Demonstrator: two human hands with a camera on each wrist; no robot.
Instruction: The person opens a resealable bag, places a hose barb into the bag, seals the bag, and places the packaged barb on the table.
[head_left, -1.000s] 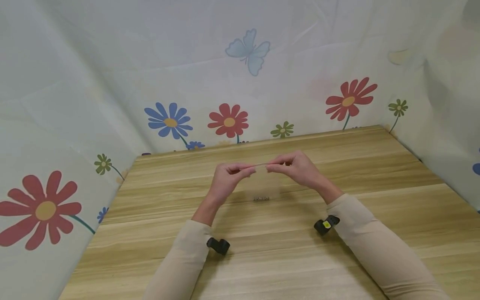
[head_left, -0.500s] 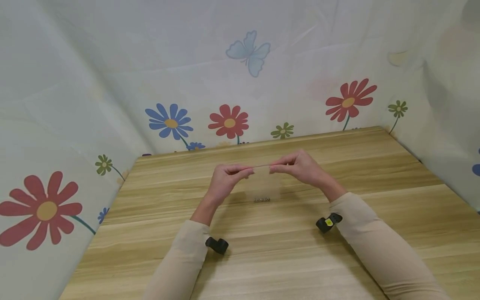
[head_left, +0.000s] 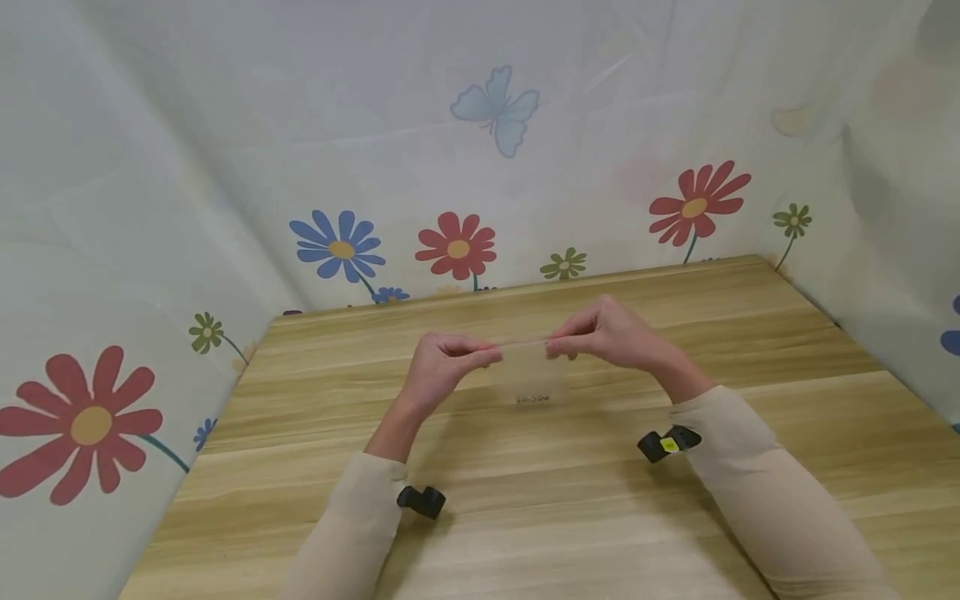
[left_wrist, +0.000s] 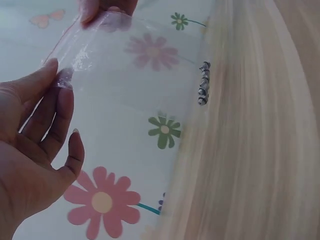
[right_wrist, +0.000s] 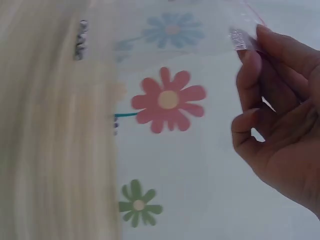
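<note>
A clear zip-lock bag (head_left: 525, 375) hangs upright above the table, stretched between both hands. My left hand (head_left: 437, 371) pinches its top left corner between thumb and fingers. The top right corner is pinched the same way by my right hand (head_left: 615, 335). A thin red line runs along the bag's top edge in both wrist views. Several small silvery metal pieces (left_wrist: 204, 83), which look like screws, lie in a row along the bottom of the bag. The top edge looks closed, but whether the seal is fully pressed I cannot tell.
Below the hands spreads a wood-grain table (head_left: 525, 517). Light cloth walls (head_left: 360, 117) printed with flowers and a butterfly stand behind it and at both sides. A black wrist camera (head_left: 422, 502) sits at the left cuff, another camera (head_left: 667, 444) at the right.
Both hands have drawn a little apart along the top edge, the left to the left and the right to the right. The bag's top edge hangs slightly lower in view.
</note>
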